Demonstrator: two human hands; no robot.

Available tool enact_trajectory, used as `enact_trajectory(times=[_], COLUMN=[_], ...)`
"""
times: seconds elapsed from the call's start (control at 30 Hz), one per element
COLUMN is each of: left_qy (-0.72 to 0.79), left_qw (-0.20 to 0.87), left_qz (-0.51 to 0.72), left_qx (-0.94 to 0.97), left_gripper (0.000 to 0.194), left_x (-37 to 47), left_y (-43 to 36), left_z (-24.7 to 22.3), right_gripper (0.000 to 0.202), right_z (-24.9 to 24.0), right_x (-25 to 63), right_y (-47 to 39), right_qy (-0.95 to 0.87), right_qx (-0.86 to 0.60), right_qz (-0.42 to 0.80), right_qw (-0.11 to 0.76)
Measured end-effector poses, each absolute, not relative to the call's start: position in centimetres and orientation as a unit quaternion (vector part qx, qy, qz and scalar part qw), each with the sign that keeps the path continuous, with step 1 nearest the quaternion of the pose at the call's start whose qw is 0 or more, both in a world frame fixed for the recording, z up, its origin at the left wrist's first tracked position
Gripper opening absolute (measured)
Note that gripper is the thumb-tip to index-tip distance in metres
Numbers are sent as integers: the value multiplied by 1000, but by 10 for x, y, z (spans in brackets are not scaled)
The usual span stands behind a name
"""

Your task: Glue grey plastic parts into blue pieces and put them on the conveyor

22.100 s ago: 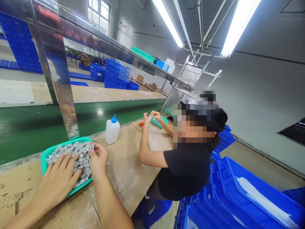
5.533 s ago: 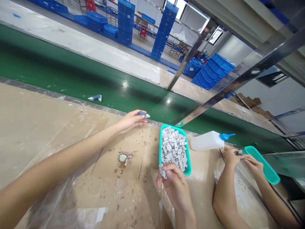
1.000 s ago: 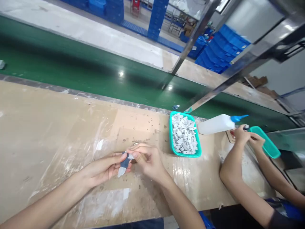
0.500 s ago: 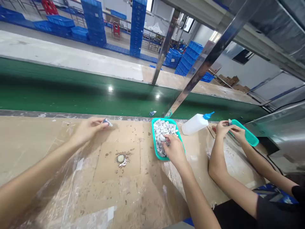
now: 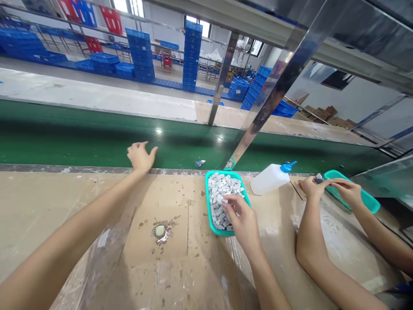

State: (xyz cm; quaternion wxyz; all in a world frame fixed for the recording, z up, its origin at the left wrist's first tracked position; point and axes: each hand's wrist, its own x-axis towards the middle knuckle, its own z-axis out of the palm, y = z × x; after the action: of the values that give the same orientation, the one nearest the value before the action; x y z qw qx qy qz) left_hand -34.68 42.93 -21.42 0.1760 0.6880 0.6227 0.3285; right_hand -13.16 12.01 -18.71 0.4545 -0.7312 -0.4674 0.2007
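My left hand (image 5: 140,158) reaches over the green belt (image 5: 80,137), thumb and fingers apart. I see nothing held in it; the area beneath the palm is hidden. My right hand (image 5: 243,219) is at the turquoise basket (image 5: 211,224), thumb and forefinger closed around one of the small grey-white pieces (image 5: 222,183) that fill it. On the belt behind the basket lies a dark grey piece with a pale tip (image 5: 200,163). A small round metal cap with pale contents (image 5: 160,231) rests on a cardboard sheet (image 5: 138,245), wet-looking spots around it.
Right of the basket a white squeeze bottle with a blue nozzle (image 5: 271,178) stands tilted. Farther right, a co-worker's hands (image 5: 312,188) hold a small part beside another turquoise basket (image 5: 368,200). A slanting metal post (image 5: 258,120) rises behind my basket. Blue crates (image 5: 192,56) are stacked beyond.
My left hand has moved forward from the table to over the belt and spread its fingers; the dark piece it held is no longer visible. My right hand remains at the basket.
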Motion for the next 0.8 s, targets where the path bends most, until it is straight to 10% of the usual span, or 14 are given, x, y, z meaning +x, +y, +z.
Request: enact_trajectory(times=[0.33, 0.63, 0.8], left_qy=[429, 378, 328], left_qw=[307, 488, 758], left_qz=[287, 374, 378], left_qx=[800, 692, 418], left_gripper=[28, 47, 36], left_x=[-237, -333, -411], left_y=[378, 322, 257], left_z=[-240, -197, -190], right_gripper=[39, 18, 24], right_z=[-185, -169, -189], right_x=[-142, -192, -232], right_y=[85, 87, 107], right_qy=[-417, -581, -594], right_qx=[-697, -625, -607], right_qz=[268, 289, 308], right_qw=[518, 434, 429])
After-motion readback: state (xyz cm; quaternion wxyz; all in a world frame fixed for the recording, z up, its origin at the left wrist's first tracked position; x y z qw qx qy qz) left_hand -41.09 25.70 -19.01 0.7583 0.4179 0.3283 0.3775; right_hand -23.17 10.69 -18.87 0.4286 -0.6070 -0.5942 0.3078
